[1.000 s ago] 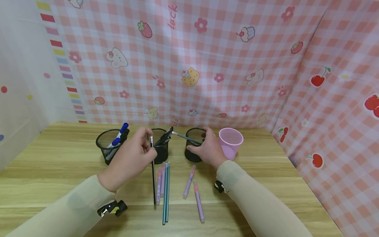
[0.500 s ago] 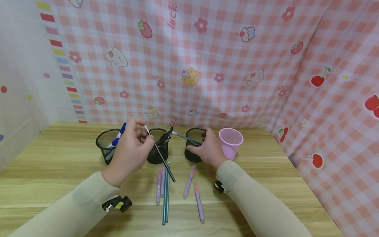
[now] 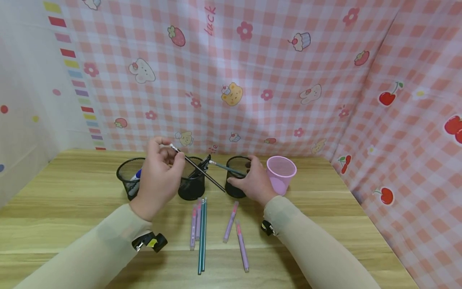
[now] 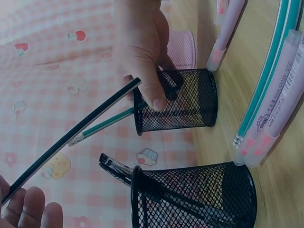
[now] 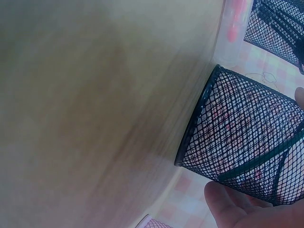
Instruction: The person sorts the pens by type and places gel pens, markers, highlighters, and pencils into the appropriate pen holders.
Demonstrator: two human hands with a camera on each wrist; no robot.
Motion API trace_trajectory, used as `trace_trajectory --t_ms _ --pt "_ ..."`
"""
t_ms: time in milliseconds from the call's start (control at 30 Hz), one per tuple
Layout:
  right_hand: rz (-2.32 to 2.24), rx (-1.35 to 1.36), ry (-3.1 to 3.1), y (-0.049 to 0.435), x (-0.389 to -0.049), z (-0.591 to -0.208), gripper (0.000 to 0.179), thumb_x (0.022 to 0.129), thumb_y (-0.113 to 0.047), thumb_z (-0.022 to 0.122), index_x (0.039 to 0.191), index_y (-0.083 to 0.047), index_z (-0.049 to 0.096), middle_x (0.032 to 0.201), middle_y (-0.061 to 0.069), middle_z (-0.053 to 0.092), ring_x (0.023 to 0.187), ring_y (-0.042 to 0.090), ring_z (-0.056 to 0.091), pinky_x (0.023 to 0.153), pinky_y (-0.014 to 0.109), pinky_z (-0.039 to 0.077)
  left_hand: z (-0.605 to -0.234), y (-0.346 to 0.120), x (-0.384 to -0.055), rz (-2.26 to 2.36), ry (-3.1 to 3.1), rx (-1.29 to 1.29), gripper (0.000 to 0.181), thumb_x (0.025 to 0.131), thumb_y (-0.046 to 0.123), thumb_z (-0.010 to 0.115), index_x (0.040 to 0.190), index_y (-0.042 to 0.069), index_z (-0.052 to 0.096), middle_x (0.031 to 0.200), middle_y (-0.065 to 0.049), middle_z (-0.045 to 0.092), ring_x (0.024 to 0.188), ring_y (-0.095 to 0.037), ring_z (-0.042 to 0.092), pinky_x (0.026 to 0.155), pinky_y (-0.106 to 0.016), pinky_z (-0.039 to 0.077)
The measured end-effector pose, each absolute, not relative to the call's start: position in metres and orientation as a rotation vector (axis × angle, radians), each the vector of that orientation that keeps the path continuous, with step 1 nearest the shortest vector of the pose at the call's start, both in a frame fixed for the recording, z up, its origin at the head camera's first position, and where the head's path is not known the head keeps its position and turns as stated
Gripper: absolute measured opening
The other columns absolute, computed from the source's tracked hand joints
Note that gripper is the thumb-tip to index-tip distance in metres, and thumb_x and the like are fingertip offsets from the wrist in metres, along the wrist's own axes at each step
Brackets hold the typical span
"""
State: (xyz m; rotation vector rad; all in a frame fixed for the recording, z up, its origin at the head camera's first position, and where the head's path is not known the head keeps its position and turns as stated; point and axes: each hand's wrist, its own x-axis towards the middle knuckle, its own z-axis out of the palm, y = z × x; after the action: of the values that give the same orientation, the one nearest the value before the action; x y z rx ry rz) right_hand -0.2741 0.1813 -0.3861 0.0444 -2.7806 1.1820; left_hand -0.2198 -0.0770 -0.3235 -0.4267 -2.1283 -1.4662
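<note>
My left hand (image 3: 157,180) pinches a black pencil (image 3: 205,174) near its eraser end. The pencil slants down to the right, its lower end pointing at the middle-right black mesh pen cup (image 3: 234,190). My right hand (image 3: 257,180) grips that cup from its right side, thumb toward the front. A teal pencil (image 4: 109,121) leans in this cup, eraser end out over the rim to the left. Through the mesh (image 5: 237,128) in the right wrist view the pencil's dark line shows. Another black mesh cup (image 3: 191,190), behind the black pencil, holds several black pens (image 4: 116,168).
A third black mesh cup (image 3: 126,170) with blue-capped markers stands at the left, partly hidden by my left hand. A pink mesh cup (image 3: 280,176) stands at the right. In front lie two teal pencils (image 3: 202,241) and several lilac highlighters (image 3: 242,249). A checked cloth (image 3: 231,60) hangs behind.
My left hand has risen and moved slightly left, tilting the black pencil from upright so its lower end has swung up and right toward the held cup. My right hand stays put.
</note>
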Motion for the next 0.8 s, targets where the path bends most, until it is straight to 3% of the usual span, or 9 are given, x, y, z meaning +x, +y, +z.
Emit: trace_trajectory --t_ms 500,800 --pt "1.184 0.043 -2.765 0.180 -0.275 -0.387 0.106 0.081 -0.038 0.092 0.159 -0.001 0.030 0.144 0.022 0.056 0.130 0.038 0.059 0.111 0.050 0.050 -0.327 -0.063 -0.228 -1.506 -1.935 -0.436 0.025 0.105 0.002 0.056 0.124 0.000 0.040 0.089 -0.010 0.061 0.078 -0.013 0.057 0.059 -0.017 0.043" --pt "1.177 0.037 -2.763 0.181 -0.275 -0.387 0.105 0.082 -0.036 0.091 0.159 -0.001 0.031 0.144 0.022 0.057 0.127 0.037 0.061 0.109 0.049 0.051 -0.329 -0.059 -0.232 -1.450 -1.963 -0.423 0.028 0.105 0.003 0.058 0.126 -0.002 0.041 0.097 -0.017 0.066 0.083 -0.021 0.062 0.063 -0.017 0.044"
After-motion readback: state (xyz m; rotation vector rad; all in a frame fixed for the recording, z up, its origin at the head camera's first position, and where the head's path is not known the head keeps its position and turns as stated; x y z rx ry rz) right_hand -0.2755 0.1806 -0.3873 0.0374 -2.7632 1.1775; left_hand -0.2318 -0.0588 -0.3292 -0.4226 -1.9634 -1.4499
